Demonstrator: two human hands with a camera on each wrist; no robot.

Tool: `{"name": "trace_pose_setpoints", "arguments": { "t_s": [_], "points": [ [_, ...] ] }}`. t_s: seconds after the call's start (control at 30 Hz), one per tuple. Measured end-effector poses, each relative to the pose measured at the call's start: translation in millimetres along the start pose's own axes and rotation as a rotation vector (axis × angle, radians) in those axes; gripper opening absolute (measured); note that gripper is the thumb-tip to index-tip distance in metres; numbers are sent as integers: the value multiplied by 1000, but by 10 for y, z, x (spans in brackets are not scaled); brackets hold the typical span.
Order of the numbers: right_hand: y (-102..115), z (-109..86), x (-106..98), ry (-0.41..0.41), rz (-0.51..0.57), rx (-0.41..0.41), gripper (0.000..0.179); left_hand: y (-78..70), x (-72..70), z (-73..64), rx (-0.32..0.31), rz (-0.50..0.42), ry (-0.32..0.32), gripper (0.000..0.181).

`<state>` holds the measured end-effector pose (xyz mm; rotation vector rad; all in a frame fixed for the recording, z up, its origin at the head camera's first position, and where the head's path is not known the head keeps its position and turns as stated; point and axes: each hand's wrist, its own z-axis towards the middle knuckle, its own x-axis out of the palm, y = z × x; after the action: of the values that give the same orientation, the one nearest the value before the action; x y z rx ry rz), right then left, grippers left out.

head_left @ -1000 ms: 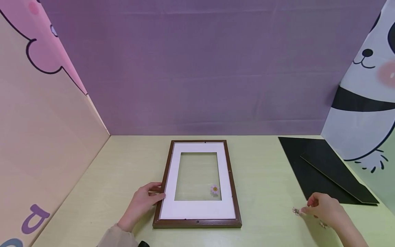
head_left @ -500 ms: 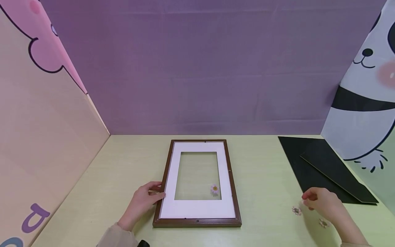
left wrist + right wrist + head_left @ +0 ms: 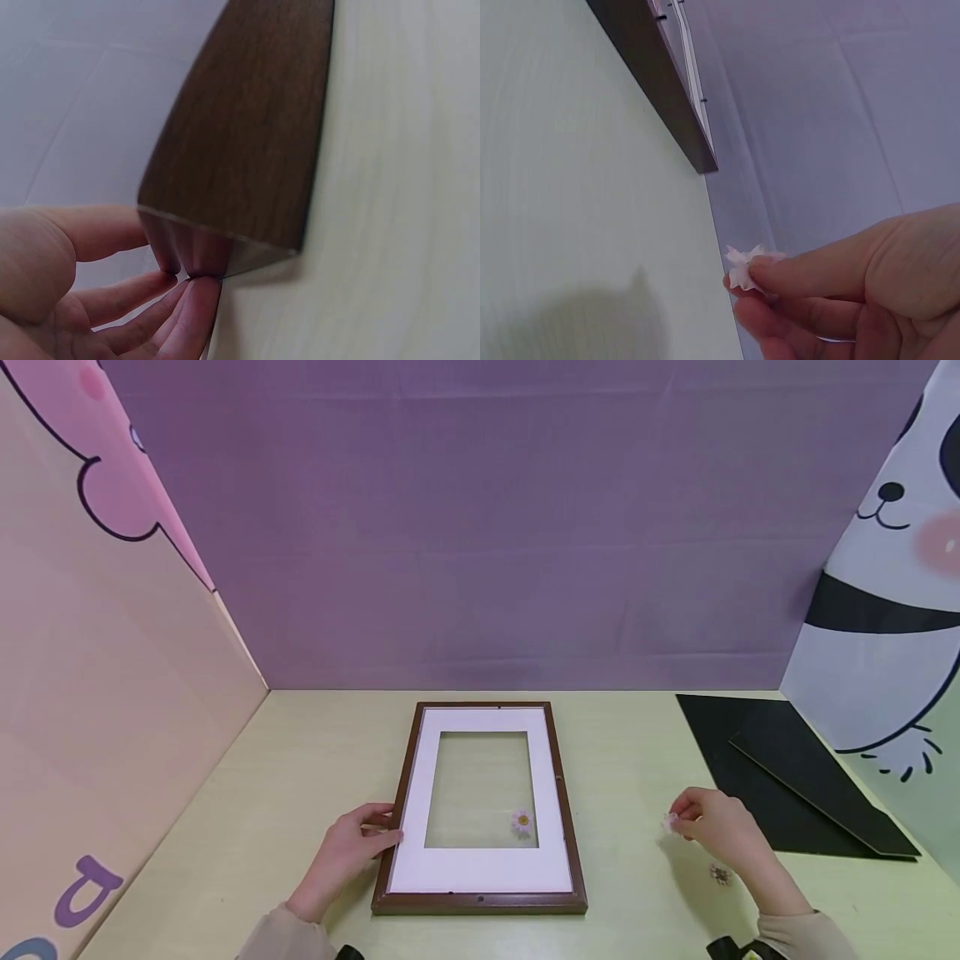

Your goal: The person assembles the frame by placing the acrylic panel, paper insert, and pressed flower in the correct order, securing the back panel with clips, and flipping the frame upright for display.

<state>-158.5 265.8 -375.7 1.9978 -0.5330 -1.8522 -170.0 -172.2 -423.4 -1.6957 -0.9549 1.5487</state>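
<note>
A brown wooden picture frame (image 3: 480,905) with a white mat lies on the table. My left hand (image 3: 347,853) grips its left side, thumb at the top edge; in the left wrist view the fingers (image 3: 193,311) lie against the frame's dark side (image 3: 244,120). Inside the mat's opening, near the lower right corner, sits a small pale pink flower with a yellow centre (image 3: 522,822). Right of the frame, my right hand (image 3: 718,827) pinches a small pale flower (image 3: 750,264) between thumb and fingertips, raised over the table. Another small dried flower (image 3: 721,874) lies below that hand.
Two black boards (image 3: 780,777) overlap at the right, near the panda-printed side wall (image 3: 862,677). A purple cloth wall (image 3: 480,527) closes the back, and a pinkish panel (image 3: 135,693) stands at the left.
My right hand has lifted a flower off the table and carried it leftward, toward the frame. One flower seen earlier on the table is now hidden behind the forearm. My left hand stays put.
</note>
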Motion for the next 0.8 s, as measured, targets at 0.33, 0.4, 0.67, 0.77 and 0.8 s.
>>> {"name": "trace_pose_setpoints", "arguments": {
  "t_s": [0.33, 0.4, 0.67, 0.77, 0.8],
  "points": [
    [321, 173, 186, -60, 64, -100, 7, -13, 1, 3, 4, 5, -1, 47],
    [391, 207, 219, -68, 80, -106, 7, -13, 2, 3, 7, 4, -1, 47],
    [639, 330, 358, -62, 148, -115, 5, -7, 8, 0, 7, 6, -2, 46],
    [716, 383, 407, -67, 170, -115, 5, -8, 8, 0, 5, 3, 1, 46],
    [740, 407, 428, -70, 180, -115, 5, -9, 9, -2, 3, -1, 0, 46]
  ]
}}
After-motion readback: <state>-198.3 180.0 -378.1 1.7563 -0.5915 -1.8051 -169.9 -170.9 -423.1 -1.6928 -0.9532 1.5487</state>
